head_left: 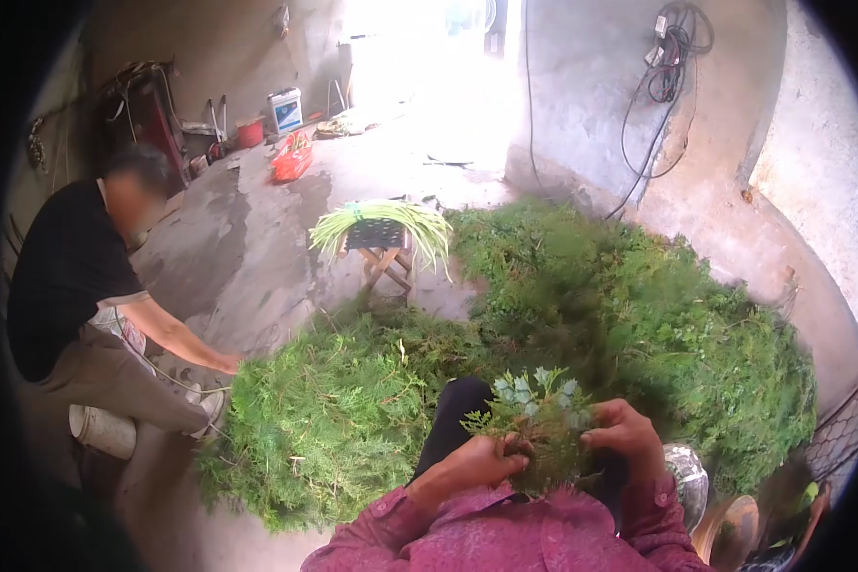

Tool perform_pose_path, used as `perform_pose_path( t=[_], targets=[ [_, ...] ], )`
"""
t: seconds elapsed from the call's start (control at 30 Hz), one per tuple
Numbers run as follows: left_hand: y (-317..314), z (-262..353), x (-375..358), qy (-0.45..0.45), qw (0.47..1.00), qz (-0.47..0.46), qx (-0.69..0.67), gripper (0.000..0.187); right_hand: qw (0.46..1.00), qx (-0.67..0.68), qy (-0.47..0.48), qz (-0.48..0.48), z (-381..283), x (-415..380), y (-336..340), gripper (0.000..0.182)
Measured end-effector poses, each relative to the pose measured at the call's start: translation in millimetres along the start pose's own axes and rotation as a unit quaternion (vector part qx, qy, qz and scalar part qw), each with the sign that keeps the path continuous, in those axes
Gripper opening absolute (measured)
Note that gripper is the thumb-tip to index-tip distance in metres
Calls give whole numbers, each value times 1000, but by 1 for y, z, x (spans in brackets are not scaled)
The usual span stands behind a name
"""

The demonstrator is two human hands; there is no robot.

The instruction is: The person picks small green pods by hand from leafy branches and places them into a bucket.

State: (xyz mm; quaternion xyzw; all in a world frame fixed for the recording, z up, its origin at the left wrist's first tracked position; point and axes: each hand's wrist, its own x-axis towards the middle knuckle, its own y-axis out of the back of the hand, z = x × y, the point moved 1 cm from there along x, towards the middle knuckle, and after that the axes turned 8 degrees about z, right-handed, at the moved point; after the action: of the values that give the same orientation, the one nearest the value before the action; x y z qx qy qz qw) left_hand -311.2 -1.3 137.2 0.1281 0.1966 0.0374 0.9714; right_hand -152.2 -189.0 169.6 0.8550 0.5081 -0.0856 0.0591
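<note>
In front of my lap I hold a small bunch of green arborvitae-like sprigs (543, 405), with pale bluish-green cone-like tips at its top. My left hand (475, 464) is closed round the bunch's left side, thumb pressed over the fingers. On the right side my right hand (629, 437) has its fingers curled in a pinch on the foliage; the exact stems between them are hidden. Just beyond my knees lies a large heap of cut evergreen branches (343, 410), and it continues in a second mound (715, 334) to the right.
At the left a co-worker (76, 276) in a dark shirt bends with one hand at the heap's edge. A folding stool (386, 267) bears long green stalks (381, 219). Further back are a red plastic bag (293, 157), a white container (285, 110) and a red bucket (251, 132).
</note>
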Motion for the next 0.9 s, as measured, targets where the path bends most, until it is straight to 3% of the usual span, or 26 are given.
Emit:
perform_pose_path(
  t=[0.03,0.2,0.23,0.33,0.4,0.47,0.53,0.6,0.63,0.67,0.73,0.87,0.9],
  targets=[
    [-2,-5,0,-26,999,14,-16,28,1000,2,-9,7,2,-1,1,20],
    [3,-1,-3,14,997,22,-78,21,995,-91,-28,25,4,-2,0,14],
    [4,-3,-2,22,995,27,-97,18,986,-153,46,38,5,-2,-2,16],
    [7,-2,-3,1,989,22,-149,20,992,-119,-5,44,0,-7,-6,12],
    [8,5,-8,8,986,57,-159,19,961,-251,107,46,5,-5,-6,19],
    [6,-1,-6,21,980,66,-187,17,940,-300,144,76,14,-6,-9,24],
    [4,-9,-5,11,970,42,-239,16,948,-241,144,149,13,-15,-19,26],
    [6,-16,-4,13,971,71,-228,16,979,-59,66,184,32,-14,-1,25],
    [8,-18,-5,6,968,115,-222,16,963,-69,22,258,29,-20,13,20],
    [10,-16,-6,9,970,114,-215,16,956,166,11,241,40,-24,32,15],
    [15,-9,-10,39,960,131,-242,17,910,280,53,300,28,-31,39,9],
    [8,-2,2,27,970,105,-220,17,938,195,90,273,-1,-32,16,9],
    [5,-2,4,23,969,100,-224,16,954,120,95,257,-11,-31,3,10]
  ],
)
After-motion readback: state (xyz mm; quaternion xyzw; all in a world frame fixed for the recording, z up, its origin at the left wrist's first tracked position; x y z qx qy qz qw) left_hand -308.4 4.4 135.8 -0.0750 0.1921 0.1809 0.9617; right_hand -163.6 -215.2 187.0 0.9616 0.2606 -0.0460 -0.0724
